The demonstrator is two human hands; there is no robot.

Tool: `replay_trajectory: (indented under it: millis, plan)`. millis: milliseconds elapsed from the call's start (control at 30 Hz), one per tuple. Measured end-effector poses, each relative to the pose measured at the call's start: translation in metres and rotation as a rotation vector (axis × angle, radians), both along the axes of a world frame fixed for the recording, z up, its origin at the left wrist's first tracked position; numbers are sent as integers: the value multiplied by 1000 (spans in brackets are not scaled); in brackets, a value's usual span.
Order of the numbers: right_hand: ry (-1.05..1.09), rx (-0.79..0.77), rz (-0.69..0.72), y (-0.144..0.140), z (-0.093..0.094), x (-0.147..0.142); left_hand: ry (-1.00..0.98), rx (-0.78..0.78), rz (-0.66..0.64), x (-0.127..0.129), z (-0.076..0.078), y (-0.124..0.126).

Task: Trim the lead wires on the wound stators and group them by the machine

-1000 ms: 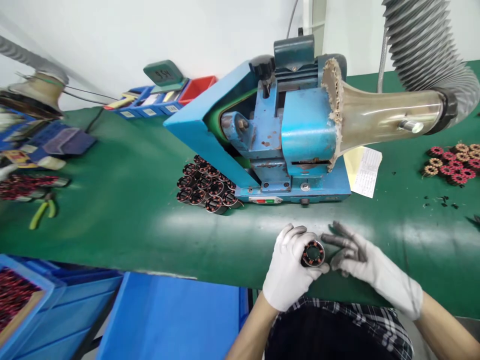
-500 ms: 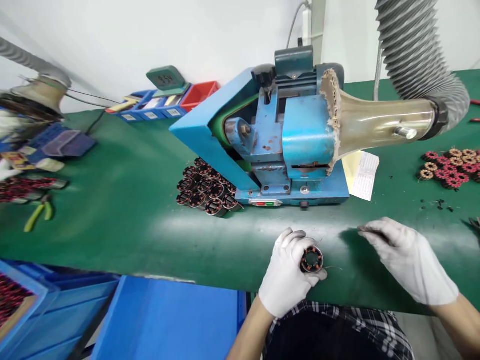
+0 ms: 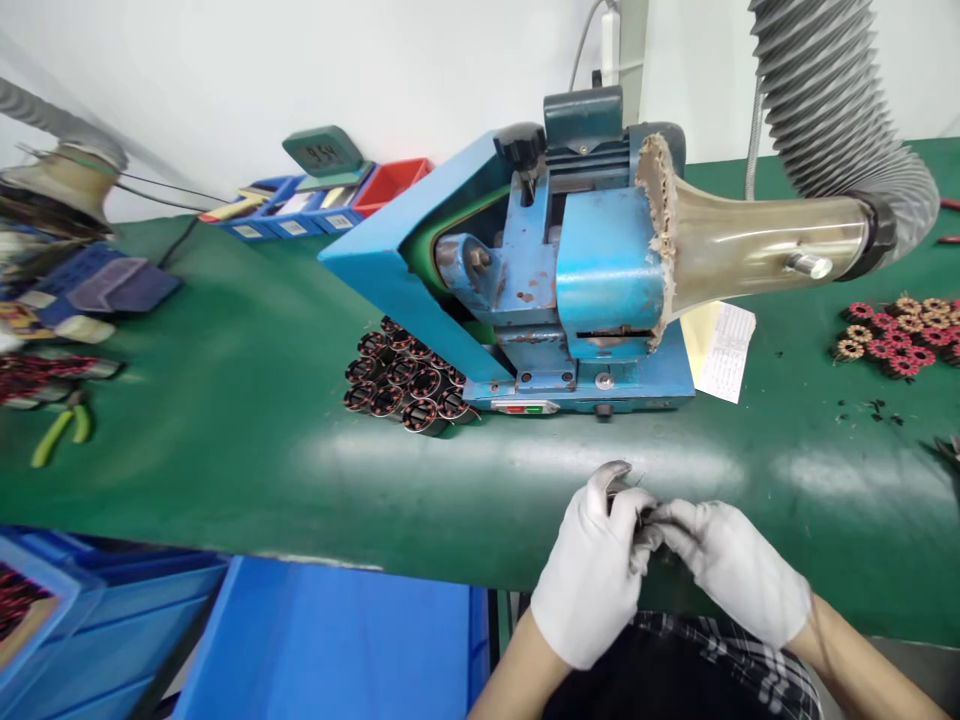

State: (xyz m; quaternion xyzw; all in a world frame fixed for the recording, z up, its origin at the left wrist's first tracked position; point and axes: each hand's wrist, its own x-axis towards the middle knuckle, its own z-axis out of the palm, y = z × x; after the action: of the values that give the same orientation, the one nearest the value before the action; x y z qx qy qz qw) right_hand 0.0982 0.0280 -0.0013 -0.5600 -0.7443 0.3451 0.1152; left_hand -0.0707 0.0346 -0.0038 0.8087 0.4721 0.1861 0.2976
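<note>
At the near edge of the green bench (image 3: 247, 400), low centre: two white-gloved hands, fingertips meeting over one small part.

Left hand (image 3: 592, 570): curled shut around a stator (image 3: 625, 497), which is almost wholly hidden; only a dark sliver shows between thumb and forefinger, so its colour and winding cannot be told here.

Right hand (image 3: 731, 565): fingers drawn together, soiled grey at the tips, pinching at the stator's right side, touching the left hand. Whether it grips the part or something on it cannot be told.

Behind the hands: blue machine (image 3: 555, 270) with a clear funnel (image 3: 757, 245) joined to a ribbed grey hose (image 3: 832, 90).

Left of the machine, touching its base: stack of stators (image 3: 401, 380), dark cylinders with copper coils, lying on their sides.

Far right: red and tan coils (image 3: 900, 330), clustered.

Right of the machine: paper slip (image 3: 724, 350).

Far left: green-handled pliers (image 3: 56, 430).

Below the bench: blue bins (image 3: 322, 640).
</note>
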Motion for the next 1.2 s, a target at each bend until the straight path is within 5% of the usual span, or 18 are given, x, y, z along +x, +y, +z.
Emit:
replay_trajectory:
  millis: [267,333,467,533,700,867,1000,1200]
  plan:
    - [554,-639,-401,13,4,1,73,153,-61,3,-6,-1]
    - [622,-632,-513,17,6,10,50,169,-39,5,-9,-1]
    - [577,-342,-680,14,10,31,-2,160,-2,6,-11,-3]
    - [431,-163,-561,7,9,34,-5,142,15,7,-11,-5]
    - [93,367,-6,-4,3,18,14,131,81,9,-11,-9]
    - [-198,518,396,7,6,6,23,126,105,10,-12,-13]
    - [-285,441,425,12,4,9,-11,48,83,7,-9,-10]
    - [-82,279,247,11,-10,11,-113,-38,115,-10,-15,5]
